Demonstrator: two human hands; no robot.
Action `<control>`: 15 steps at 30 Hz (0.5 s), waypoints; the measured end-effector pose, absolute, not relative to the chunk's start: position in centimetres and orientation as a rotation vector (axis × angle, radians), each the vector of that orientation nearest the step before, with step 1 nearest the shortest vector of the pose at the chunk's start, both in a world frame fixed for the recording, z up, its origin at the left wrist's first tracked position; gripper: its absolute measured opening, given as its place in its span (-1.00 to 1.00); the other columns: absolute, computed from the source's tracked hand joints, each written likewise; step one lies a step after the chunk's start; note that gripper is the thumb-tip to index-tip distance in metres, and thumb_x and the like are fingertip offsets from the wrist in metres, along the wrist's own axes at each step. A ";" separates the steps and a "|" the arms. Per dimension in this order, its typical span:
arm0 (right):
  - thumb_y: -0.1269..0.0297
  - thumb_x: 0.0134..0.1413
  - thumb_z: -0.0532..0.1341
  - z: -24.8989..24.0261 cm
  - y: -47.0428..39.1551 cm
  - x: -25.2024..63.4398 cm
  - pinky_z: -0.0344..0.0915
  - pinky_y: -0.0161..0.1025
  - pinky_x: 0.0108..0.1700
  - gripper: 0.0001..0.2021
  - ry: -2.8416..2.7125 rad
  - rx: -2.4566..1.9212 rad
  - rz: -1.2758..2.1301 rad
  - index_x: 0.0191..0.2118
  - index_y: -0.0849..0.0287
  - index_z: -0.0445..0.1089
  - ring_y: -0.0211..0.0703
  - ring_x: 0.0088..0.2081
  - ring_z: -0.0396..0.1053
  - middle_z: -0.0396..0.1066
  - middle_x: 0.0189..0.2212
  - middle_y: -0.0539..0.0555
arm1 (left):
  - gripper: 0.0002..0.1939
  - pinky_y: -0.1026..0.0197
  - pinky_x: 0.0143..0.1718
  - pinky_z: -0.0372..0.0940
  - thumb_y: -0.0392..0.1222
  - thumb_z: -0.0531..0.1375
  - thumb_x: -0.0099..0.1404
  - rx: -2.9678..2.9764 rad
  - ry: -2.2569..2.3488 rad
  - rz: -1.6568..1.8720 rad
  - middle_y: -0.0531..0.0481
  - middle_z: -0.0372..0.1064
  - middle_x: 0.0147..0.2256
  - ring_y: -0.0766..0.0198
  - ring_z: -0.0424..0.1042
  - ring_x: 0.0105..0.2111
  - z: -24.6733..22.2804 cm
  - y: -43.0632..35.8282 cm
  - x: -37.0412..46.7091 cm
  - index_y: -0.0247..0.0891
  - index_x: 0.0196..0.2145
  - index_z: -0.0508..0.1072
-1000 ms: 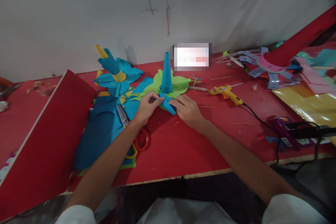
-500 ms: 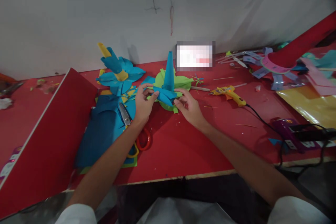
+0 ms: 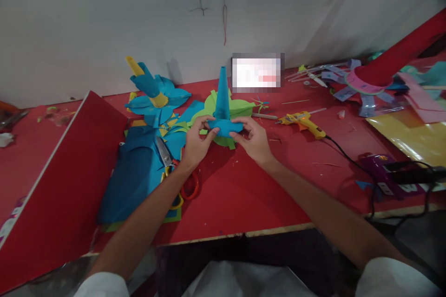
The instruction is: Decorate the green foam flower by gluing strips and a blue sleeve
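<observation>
Between my two hands is a curved blue paper petal. My left hand point(image 3: 200, 141) pinches the left end of the blue paper petal point(image 3: 226, 127), and my right hand point(image 3: 253, 141) pinches its right end. Just behind it, a tall blue paper cone point(image 3: 222, 95) stands upright on a green paper flower base point(image 3: 242, 107) on the table. The petal hides the lower front of that base. Left of my left hand lie scissors point(image 3: 164, 152) with red and yellow handles, partly covered by my forearm, over blue paper sheets point(image 3: 127, 190).
A finished-looking blue paper flower point(image 3: 158, 100) with a yellow tip stands back left. A yellow glue gun point(image 3: 302, 123) lies on the right, its cord running to a purple power strip point(image 3: 392, 176). A red board point(image 3: 66, 185) leans at left; a blurred screen point(image 3: 256, 73) stands by the wall.
The blue petal has been turned and spread level between my hands, its ends now held at both sides. My left hand has moved slightly right and the view has shifted a little.
</observation>
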State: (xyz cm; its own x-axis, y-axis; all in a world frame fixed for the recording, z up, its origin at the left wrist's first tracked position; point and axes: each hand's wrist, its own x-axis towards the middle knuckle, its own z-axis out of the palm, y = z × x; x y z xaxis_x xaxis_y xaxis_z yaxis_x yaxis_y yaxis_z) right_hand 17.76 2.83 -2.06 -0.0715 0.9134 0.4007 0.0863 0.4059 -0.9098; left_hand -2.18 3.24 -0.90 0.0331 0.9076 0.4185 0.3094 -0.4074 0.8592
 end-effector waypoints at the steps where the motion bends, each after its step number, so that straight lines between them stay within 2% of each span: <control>1: 0.01 0.16 0.39 -2.2 2.9 17.7 0.46 -0.10 -0.01 -0.66 -1.501 -0.925 0.878 -0.03 0.05 0.46 -0.04 -0.04 0.51 0.54 -0.05 0.11 | -0.66 0.21 -0.16 0.30 0.04 0.34 0.33 1.750 1.242 1.388 0.00 0.37 -0.26 0.24 0.38 -0.25 -0.9 3.2 -2.2 -0.15 -0.02 0.48; 4: 0.05 0.16 0.39 -2.4 3.0 17.7 0.45 -0.11 -0.02 -0.69 -1.515 -0.929 0.854 -0.04 0.05 0.48 -0.05 -0.06 0.50 0.54 -0.07 0.10 | -0.64 0.21 -0.17 0.30 0.05 0.35 0.32 1.726 1.240 1.389 0.01 0.35 -0.30 0.24 0.37 -0.27 -0.8 3.2 -2.2 -0.16 -0.02 0.48; 11: -0.01 0.13 0.39 -2.1 3.3 18.1 0.44 -0.17 -0.18 -0.66 -1.455 -1.004 0.830 -0.09 0.08 0.47 -0.11 -0.20 0.49 0.55 -0.18 0.07 | -0.53 0.19 -0.11 0.33 0.06 0.36 0.30 1.770 1.129 1.311 -0.02 0.41 -0.18 0.24 0.40 -0.22 -0.6 3.0 -1.8 -0.15 0.09 0.44; 15: -0.08 0.14 0.37 -1.7 3.1 18.1 0.43 -0.20 -0.27 -0.60 -1.405 -1.012 0.928 -0.03 0.06 0.43 -0.13 -0.30 0.50 0.53 -0.31 0.01 | -0.55 0.20 -0.14 0.30 0.04 0.36 0.30 1.793 1.169 1.324 0.02 0.38 -0.27 0.24 0.37 -0.27 -0.5 3.0 -1.9 -0.13 0.08 0.47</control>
